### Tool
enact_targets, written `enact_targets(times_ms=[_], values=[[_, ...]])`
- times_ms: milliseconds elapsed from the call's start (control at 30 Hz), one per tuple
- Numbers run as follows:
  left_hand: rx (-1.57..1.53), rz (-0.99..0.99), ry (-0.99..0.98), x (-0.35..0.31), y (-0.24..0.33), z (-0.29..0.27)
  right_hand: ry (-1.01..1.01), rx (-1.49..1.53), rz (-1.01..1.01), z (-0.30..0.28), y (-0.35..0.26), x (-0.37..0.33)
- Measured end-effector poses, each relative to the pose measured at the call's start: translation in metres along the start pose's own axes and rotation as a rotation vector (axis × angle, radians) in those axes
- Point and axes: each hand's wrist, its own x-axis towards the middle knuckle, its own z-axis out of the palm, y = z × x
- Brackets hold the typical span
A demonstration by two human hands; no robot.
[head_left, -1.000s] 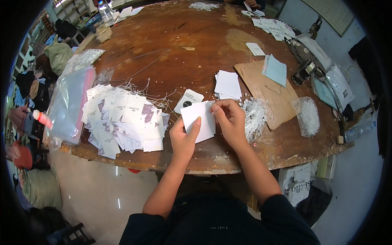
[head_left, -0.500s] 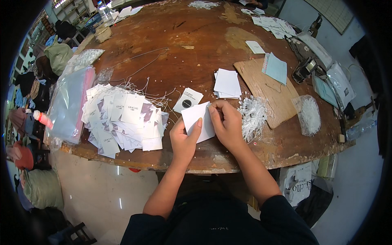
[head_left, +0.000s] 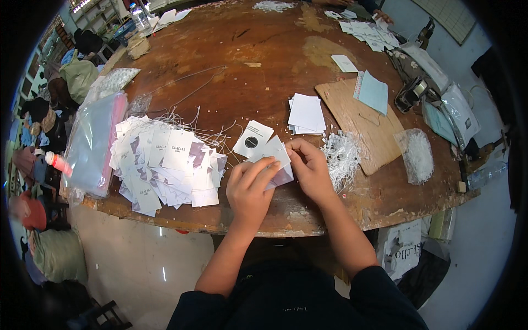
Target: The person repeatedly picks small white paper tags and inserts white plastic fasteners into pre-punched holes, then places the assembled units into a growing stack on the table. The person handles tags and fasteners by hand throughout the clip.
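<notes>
Between my hands are a few white hang tags, fanned a little apart; a lower one shows a grey-purple patch. My left hand grips them from the left with its fingers laid across the front. My right hand pinches at their upper right edge; whether a string is between its fingertips is too small to tell. Just behind lies a small group of white tags with a black round mark. To the right of my right hand rests a bundle of white tag strings.
At left spreads a heap of strung tags, beside clear plastic bags. A stack of blank-faced cards lies behind my hands. Farther right are a wooden board, a blue-green card and a bag of white strings. A co-worker's hand shows far right.
The blank-looking card face in my hands has given way to fanned tags with a grey-purple patch. My left fingers have come over the front. A co-worker's hand has appeared at the far right.
</notes>
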Motion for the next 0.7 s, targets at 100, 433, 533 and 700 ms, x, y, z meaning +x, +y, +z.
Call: enact_targets(times_ms=[100,433,533,700], values=[[0.240,0.149,0.006,0.001,0.002,-0.002,-0.106,0.486,0.378,-0.014,0.000,0.001],[0.379,0.267,-0.076,-0.003,-0.028,-0.049,0.142,-0.034,0.207,-0.030,0.012,0.017],[0.589,0.047,-0.096,0.016,-0.067,-0.079,0.210,-0.236,0.150,-0.040,0.015,0.029],[0.611,-0.253,-0.186,0.035,-0.078,-0.079,0.150,-0.765,-0.272,-0.051,0.024,0.062]])
